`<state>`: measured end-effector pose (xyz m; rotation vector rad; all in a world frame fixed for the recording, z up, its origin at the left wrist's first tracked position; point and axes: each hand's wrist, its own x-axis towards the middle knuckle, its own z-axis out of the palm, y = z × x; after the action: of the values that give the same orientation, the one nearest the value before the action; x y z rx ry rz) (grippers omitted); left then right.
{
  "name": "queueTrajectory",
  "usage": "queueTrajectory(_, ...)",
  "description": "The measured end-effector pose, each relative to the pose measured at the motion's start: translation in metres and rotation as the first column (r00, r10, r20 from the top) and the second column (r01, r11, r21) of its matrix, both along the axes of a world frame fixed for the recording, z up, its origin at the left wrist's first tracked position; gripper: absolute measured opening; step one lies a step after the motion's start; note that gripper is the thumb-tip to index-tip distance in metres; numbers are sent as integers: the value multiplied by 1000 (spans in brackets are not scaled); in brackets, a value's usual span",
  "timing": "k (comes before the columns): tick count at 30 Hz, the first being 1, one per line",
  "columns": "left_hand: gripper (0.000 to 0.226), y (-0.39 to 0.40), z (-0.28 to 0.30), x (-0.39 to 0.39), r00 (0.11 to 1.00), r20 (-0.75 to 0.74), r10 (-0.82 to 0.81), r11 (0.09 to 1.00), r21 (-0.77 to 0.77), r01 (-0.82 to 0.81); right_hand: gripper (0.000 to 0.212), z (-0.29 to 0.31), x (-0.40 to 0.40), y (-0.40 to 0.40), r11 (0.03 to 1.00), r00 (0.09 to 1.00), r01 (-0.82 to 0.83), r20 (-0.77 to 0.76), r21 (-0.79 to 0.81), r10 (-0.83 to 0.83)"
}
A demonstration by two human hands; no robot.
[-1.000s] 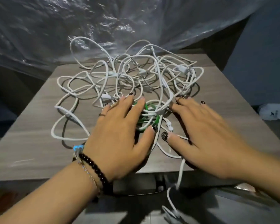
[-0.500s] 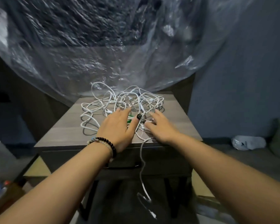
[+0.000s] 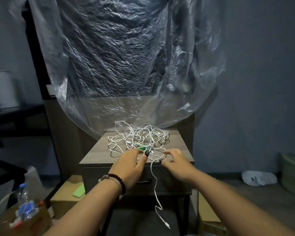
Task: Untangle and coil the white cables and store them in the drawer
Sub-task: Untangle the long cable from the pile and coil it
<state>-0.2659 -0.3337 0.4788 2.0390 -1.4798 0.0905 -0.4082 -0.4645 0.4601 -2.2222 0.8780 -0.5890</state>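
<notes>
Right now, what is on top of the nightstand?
A tangled pile of white cables with something green in it lies on the nightstand. One cable end hangs over the closed drawer; its contents are hidden.

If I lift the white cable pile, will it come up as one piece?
Probably yes: the cables loop through each other. They look floppy; one end already hangs limp past the drawer. It would likely drag along.
</notes>
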Motion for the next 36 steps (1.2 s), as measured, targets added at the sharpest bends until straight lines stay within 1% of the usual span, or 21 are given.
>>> queueTrajectory(3,38,12,-8,-11,997,-71,-36,999,-15,35,43,-4,-11,19,999,1000,-4,2,36,4)
queueTrajectory(6,29,18,-19,-20,992,-100,-75,997,-29,73,39,-9,-15,31,998,1000,-3,30,62,1)
queueTrajectory(9,21,23,-32,-30,987,-113,-113,992,-70,106,40,-14,-13,37,1000,1000,23,14,20,-23)
queueTrajectory(12,29,23,-48,-36,975,-166,-144,984,-124,125,41,-15,-9,35,998,998,62,-22,-15,-62)
queueTrajectory(16,41,16,-63,-29,958,-243,-155,983,-134,125,37,-12,-4,23,988,988,156,-13,-3,-156)
queueTrajectory(17,42,15,-65,-25,954,-260,-151,984,-131,120,36,-13,-3,19,985,985,174,-14,-6,-174)
queueTrajectory(20,36,13,-73,-14,952,-282,-121,989,-113,93,36,-20,1,11,980,979,200,-33,5,-200)
queueTrajectory(23,35,7,-83,-2,953,-286,-99,993,-93,75,34,-30,8,3,974,975,222,-14,53,-222)
queueTrajectory(27,36,-8,-96,11,933,-352,-81,996,-57,65,31,-55,18,-13,945,952,291,46,151,-301)
queueTrajectory(32,31,-43,-114,34,838,-545,-21,1000,-26,8,27,-91,29,-37,892,924,346,58,292,-378)
queueTrajectory(34,29,-57,-117,44,808,-590,0,1000,-15,-11,24,-98,34,-48,888,926,341,51,307,-373)
queueTrajectory(36,27,-69,-115,51,799,-602,-13,998,-59,-28,19,-97,42,-55,907,943,303,49,292,-330)
